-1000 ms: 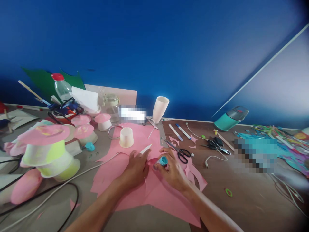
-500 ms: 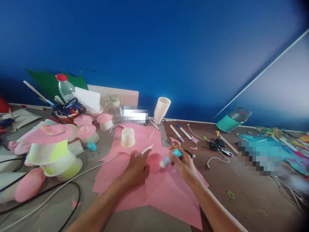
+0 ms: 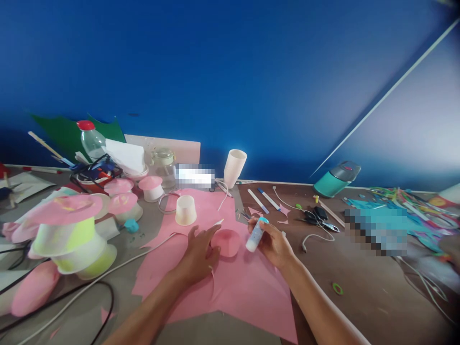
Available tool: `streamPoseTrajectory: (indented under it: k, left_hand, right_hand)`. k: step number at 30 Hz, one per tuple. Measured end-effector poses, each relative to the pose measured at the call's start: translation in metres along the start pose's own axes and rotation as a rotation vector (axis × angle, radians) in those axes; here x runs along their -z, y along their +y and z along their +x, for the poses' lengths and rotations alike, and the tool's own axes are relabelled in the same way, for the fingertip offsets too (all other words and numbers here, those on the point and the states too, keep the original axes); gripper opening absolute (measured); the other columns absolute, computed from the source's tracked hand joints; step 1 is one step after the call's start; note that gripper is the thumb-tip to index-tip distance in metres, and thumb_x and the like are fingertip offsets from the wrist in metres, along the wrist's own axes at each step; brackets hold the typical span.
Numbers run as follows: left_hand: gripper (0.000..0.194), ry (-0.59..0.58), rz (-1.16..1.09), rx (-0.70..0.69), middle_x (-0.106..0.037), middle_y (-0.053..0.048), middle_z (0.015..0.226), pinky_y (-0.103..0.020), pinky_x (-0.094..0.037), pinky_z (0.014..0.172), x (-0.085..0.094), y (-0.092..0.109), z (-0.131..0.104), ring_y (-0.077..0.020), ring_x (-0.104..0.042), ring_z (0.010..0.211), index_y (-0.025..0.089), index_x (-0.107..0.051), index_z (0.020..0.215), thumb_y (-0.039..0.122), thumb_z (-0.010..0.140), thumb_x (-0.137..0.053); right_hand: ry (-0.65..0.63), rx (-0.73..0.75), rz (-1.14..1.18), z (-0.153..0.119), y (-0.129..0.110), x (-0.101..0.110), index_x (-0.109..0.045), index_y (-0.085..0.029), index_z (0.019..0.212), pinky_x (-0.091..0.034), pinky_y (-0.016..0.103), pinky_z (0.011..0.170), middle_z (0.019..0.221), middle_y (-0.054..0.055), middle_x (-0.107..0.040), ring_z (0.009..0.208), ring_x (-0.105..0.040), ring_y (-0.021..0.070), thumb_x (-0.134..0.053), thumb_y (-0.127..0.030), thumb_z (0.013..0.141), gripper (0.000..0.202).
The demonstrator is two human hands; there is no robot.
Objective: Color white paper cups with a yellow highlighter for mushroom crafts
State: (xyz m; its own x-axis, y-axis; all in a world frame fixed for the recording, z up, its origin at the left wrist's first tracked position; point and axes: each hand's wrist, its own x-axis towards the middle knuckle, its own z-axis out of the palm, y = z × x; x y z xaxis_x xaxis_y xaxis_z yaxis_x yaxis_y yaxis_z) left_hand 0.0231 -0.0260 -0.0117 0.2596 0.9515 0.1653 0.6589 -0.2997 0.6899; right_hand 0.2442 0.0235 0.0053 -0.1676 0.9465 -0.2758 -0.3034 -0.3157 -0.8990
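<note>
A round pink paper piece [image 3: 227, 243] lies on a large pink paper sheet [image 3: 247, 287]. My left hand [image 3: 197, 254] rests at its left edge, fingers stretched and apart, with thumb and index fingertips touching the edge. Beside those fingertips shows a thin white pointed piece, partly hidden by the hand. My right hand [image 3: 275, 242] is closed around a glue stick [image 3: 255, 235] with a light blue end, tilted, its white end pointing down just right of the round piece. Behind my left hand, a white paper cup [image 3: 186, 211] stands upside down on the sheet.
Pink-topped cups [image 3: 68, 225] crowd the left, near a white cable [image 3: 118, 263]. A tall white cup [image 3: 235, 167] stands by the wall. Markers [image 3: 258, 201], scissors [image 3: 311, 218] and a teal flask [image 3: 336, 179] are at right. Part of another person's hand [image 3: 451, 249] shows far right.
My right hand has drawn the glue stick slightly away from the round paper and tipped it more upright. My left hand stays at the paper's edge. The view has shifted a little.
</note>
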Motion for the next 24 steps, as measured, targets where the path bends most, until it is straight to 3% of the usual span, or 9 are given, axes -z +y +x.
streamPoseTrajectory:
  k: [3,6,8,13,16,24]
  left_hand:
    - [0.053,0.023,-0.041,0.019,-0.065,0.001,0.102,-0.052,-0.009,0.112,0.004,0.003,0.001,-0.0131,-0.060,0.074,0.026,-0.033,0.136,0.020,0.083,-0.042]
    - [0.050,0.064,-0.043,0.024,-0.059,-0.004,0.121,-0.052,-0.013,0.112,0.006,0.004,0.002,-0.0188,-0.059,0.097,0.025,-0.037,0.133,0.021,0.084,-0.043]
    - [0.047,0.086,-0.030,0.041,-0.059,-0.006,0.121,-0.051,-0.024,0.108,0.006,0.004,0.002,-0.0230,-0.055,0.106,0.024,-0.040,0.131,0.023,0.084,-0.043]
    - [0.047,0.118,-0.055,0.079,-0.063,-0.007,0.102,-0.042,-0.046,0.089,0.003,-0.001,0.001,-0.0207,-0.059,0.086,0.021,-0.041,0.132,0.026,0.086,-0.043]
    - [0.047,0.122,-0.106,0.107,-0.062,-0.007,0.099,-0.039,-0.049,0.083,0.001,-0.004,0.000,-0.0208,-0.058,0.086,0.021,-0.040,0.133,0.027,0.087,-0.042]
    - [0.048,0.106,-0.147,0.104,-0.055,-0.011,0.124,-0.041,-0.047,0.089,0.000,-0.006,0.000,-0.0253,-0.051,0.108,0.020,-0.038,0.134,0.028,0.087,-0.043]
  right_hand:
    - [0.044,-0.022,-0.047,0.004,0.008,0.001,-0.060,-0.017,0.094,-0.033,0.022,0.044,0.059,-0.002,-0.056,0.051,-0.048,0.0123,-0.072,-0.040,0.063,0.040]
    - [0.056,0.042,-0.218,0.004,0.015,-0.002,-0.058,-0.018,0.100,-0.035,0.023,0.046,0.058,-0.003,-0.055,0.051,-0.049,0.0127,-0.070,-0.045,0.067,0.044]
    - [0.013,0.132,-0.419,0.004,0.019,-0.004,-0.059,-0.018,0.095,-0.036,0.024,0.048,0.057,-0.004,-0.053,0.050,-0.047,0.0122,-0.065,-0.050,0.072,0.039]
    - [-0.123,0.302,-0.709,0.003,0.020,-0.006,-0.062,-0.019,0.084,-0.039,0.025,0.054,0.062,-0.002,-0.055,0.055,-0.048,0.0129,-0.058,-0.048,0.079,0.030]
    - [-0.147,0.315,-0.730,0.002,0.020,-0.007,-0.062,-0.018,0.076,-0.038,0.024,0.053,0.061,-0.002,-0.052,0.055,-0.046,0.0129,-0.054,-0.050,0.081,0.033]
    - [-0.218,0.268,-0.740,-0.004,0.021,-0.013,-0.066,-0.018,0.080,-0.034,0.022,0.050,0.060,-0.002,-0.056,0.054,-0.048,0.0123,-0.055,-0.043,0.082,0.027]
